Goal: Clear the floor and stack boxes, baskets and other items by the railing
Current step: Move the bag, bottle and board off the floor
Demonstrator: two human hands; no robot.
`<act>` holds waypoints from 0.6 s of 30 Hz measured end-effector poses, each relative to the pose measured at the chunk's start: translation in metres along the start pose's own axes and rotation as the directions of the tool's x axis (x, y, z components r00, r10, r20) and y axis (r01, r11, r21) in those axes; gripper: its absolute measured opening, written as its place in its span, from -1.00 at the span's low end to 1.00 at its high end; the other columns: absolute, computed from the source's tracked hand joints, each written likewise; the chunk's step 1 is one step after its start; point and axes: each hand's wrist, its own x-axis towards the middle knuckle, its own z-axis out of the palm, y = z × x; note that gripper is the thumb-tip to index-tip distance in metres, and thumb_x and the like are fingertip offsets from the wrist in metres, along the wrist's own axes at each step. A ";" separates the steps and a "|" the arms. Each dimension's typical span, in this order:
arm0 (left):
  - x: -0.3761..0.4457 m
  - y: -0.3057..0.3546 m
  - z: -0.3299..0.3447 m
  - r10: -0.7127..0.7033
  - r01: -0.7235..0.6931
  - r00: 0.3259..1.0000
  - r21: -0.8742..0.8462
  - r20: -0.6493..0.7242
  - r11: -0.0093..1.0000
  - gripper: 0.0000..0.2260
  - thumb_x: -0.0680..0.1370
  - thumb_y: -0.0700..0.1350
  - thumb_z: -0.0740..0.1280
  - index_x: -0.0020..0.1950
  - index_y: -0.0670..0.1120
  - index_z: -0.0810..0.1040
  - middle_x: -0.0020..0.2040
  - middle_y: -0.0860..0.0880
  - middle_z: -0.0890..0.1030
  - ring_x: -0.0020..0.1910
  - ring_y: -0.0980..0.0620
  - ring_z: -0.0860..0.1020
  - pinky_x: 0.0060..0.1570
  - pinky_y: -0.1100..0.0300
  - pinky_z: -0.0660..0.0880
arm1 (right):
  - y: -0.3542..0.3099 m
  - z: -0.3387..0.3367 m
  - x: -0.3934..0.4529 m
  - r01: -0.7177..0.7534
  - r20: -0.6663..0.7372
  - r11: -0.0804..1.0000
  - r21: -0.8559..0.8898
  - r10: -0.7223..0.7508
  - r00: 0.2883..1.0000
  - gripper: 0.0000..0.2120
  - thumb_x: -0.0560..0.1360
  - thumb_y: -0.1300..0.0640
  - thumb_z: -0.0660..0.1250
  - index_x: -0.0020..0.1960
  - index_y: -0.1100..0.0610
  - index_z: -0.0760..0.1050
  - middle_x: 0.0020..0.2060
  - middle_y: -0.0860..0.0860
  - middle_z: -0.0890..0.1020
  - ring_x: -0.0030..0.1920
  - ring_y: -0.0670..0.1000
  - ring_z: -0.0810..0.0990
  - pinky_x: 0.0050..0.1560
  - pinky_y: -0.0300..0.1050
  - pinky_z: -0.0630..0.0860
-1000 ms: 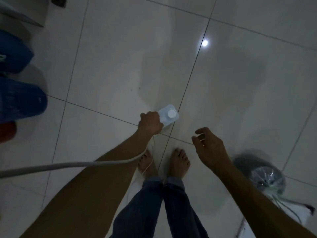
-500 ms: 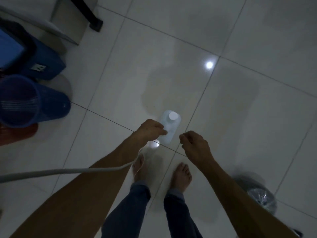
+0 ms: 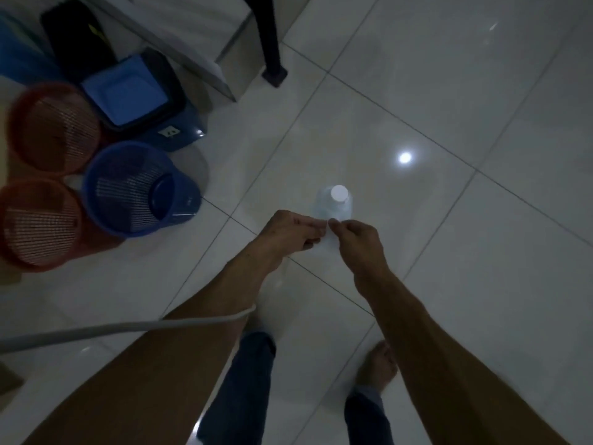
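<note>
I have a clear plastic bottle (image 3: 332, 205) with a white cap (image 3: 339, 192) held out in front of me, above the tiled floor (image 3: 449, 220). My left hand (image 3: 290, 231) is curled around the bottle's lower body, fingers wrapped on its near side. My right hand (image 3: 354, 237) meets it at the same spot, thumb and forefinger pinching something small and pale at the bottle's near edge; whether that is a label, a tab or part of the bottle I cannot tell in this dim light.

The bottle looks light and thin-walled, so I expect it to flex if squeezed hard, and smooth plastic can slip. The sensible grip is around the body below the shoulder, or at the neck under the cap, with the cap kept uppermost in case it is loose. Whether the bottle holds liquid I cannot tell.

To the left of the bottle, well apart, a blue basket (image 3: 138, 187) lies tipped beside two red baskets (image 3: 53, 130), with a blue box (image 3: 141, 101) behind them. A pale cord (image 3: 128, 327) crosses my left forearm.
</note>
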 end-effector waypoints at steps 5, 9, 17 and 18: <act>0.003 -0.004 -0.111 0.031 -0.031 0.999 -0.022 0.008 0.999 -0.76 0.54 -0.19 0.46 0.21 -0.12 0.67 0.08 -0.12 0.69 0.04 -0.02 0.64 0.11 0.10 0.59 | -0.053 0.093 0.008 -0.054 0.026 0.998 -0.030 0.055 0.998 -0.72 0.58 0.00 0.34 -0.02 0.22 0.64 -0.06 0.15 0.68 0.00 0.14 0.63 0.08 0.02 0.55; 0.016 -0.015 -0.196 0.152 -0.143 0.983 0.091 -0.104 0.986 -0.82 0.58 -0.06 0.41 0.16 -0.03 0.68 0.04 0.04 0.68 0.02 0.09 0.62 0.05 0.26 0.57 | -0.090 0.157 0.025 -0.088 0.049 0.994 -0.068 0.091 0.995 -0.81 0.58 0.00 0.34 -0.14 0.07 0.59 -0.13 0.07 0.64 -0.01 0.12 0.62 0.15 0.06 0.56; 0.046 -0.053 -0.300 0.184 -0.069 0.935 0.353 -0.303 0.933 -0.77 0.60 -0.03 0.37 0.23 -0.05 0.60 0.15 0.00 0.62 0.01 0.10 0.52 -0.01 0.27 0.44 | -0.139 0.262 0.082 -0.253 0.114 0.963 0.097 0.242 0.964 -0.82 0.56 0.05 0.41 0.05 0.14 0.55 -0.07 0.07 0.56 0.04 0.10 0.53 0.25 0.09 0.55; 0.052 -0.058 -0.306 0.174 -0.050 0.934 0.370 -0.311 0.928 -0.74 0.60 -0.02 0.36 0.26 -0.05 0.58 0.18 -0.02 0.62 0.02 0.09 0.51 -0.02 0.25 0.43 | -0.143 0.274 0.090 -0.298 0.133 0.944 0.139 0.280 0.951 -0.81 0.55 0.06 0.42 0.09 0.13 0.54 -0.02 0.07 0.55 0.07 0.09 0.51 0.21 0.06 0.58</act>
